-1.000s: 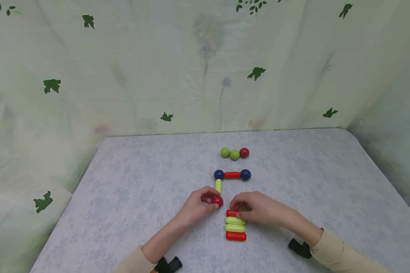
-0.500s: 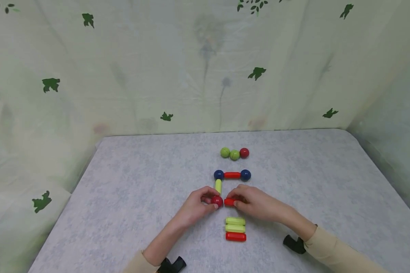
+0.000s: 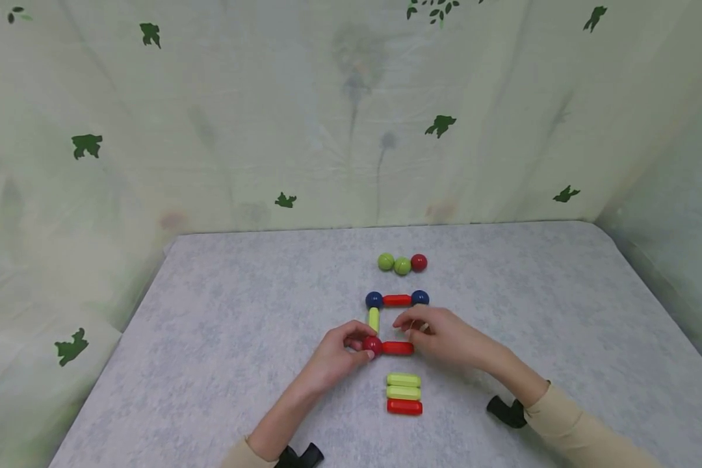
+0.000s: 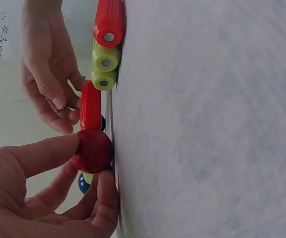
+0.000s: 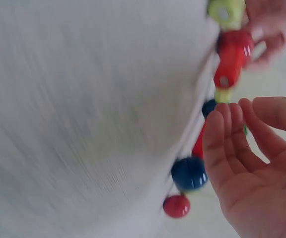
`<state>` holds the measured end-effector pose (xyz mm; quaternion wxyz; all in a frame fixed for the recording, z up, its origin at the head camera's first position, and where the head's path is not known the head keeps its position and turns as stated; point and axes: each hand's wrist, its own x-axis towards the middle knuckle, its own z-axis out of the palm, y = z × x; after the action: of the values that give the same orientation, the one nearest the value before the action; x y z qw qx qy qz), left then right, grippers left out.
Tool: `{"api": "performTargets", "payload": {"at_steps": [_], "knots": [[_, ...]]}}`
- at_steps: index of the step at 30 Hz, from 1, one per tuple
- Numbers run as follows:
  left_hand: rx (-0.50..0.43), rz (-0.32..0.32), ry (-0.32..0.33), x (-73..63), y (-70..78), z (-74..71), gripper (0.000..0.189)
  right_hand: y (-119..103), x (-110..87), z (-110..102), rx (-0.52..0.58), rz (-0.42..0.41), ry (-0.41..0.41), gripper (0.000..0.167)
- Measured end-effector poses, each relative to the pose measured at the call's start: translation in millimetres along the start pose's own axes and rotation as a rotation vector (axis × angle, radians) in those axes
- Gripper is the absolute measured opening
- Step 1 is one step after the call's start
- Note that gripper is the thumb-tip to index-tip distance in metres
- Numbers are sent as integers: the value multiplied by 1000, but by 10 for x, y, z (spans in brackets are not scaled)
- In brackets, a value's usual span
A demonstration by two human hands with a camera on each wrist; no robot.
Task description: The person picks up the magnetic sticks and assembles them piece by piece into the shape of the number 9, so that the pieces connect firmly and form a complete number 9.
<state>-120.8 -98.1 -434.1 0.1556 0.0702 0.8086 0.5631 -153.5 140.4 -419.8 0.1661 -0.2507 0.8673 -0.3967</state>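
My left hand [image 3: 335,356] pinches a glossy red ball [image 3: 372,345] between thumb and fingers at the table. From that ball a red magnetic stick [image 3: 398,348] runs to the right, one end against it in the left wrist view. A light green stick [image 3: 374,318] links the ball's far side to a dark blue ball [image 3: 374,299]. Another red stick [image 3: 397,300] joins this to a second blue ball [image 3: 420,298]. Holding nothing, my right hand [image 3: 444,335] hovers just beyond the nearer red stick's free end, fingers loosely bent in the right wrist view [image 5: 254,163].
Nearer me lie two light green sticks [image 3: 403,386] and a red stick [image 3: 405,407] side by side, metal discs in their ends. Two green balls [image 3: 385,262] and a red ball [image 3: 418,262] sit farther back. A printed curtain [image 3: 327,130] hangs behind the table [image 3: 240,292].
My right hand took the top red stick from the near stack, brought it up to the red ball and let it go, then drew back slightly. My left hand stayed on the ball.
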Motion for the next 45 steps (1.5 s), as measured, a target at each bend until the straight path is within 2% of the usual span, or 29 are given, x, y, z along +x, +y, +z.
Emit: {"api": "performTargets", "payload": {"at_steps": [4, 7, 10, 12, 15, 19, 25, 30, 34, 40, 45], "knots": [[-1, -21, 3, -1, -5, 7, 27, 43, 107, -174, 32, 14, 110, 22], [0, -30, 6, -3, -11, 11, 27, 101, 223, -285, 44, 37, 226, 25], [-3, -42, 8, -4, -15, 14, 27, 174, 344, -364, 22, 64, 337, 28], [-5, -45, 10, -4, -15, 14, 27, 220, 424, -407, -6, 81, 383, 30], [-13, -40, 9, -1, -13, 13, 27, 288, 533, -464, -50, 113, 389, 35], [-18, -25, 6, -2, -22, 10, 27, 354, 649, -503, -90, 157, 348, 42], [-18, -25, 3, -5, -21, 10, 27, 391, 712, -515, -65, 193, 334, 44], [-25, -40, 0, -19, -9, 4, 28, 414, 652, -504, -34, 169, 389, 41], [-37, -39, 2, -23, -10, 4, 28, 421, 494, -466, -32, 132, 404, 36], [-39, -26, 5, -17, -37, 7, 28, 359, 162, -342, -35, 61, 394, 38], [-40, -20, 6, -17, -47, 12, 28, 258, -83, -222, -38, -6, 346, 38]]}}
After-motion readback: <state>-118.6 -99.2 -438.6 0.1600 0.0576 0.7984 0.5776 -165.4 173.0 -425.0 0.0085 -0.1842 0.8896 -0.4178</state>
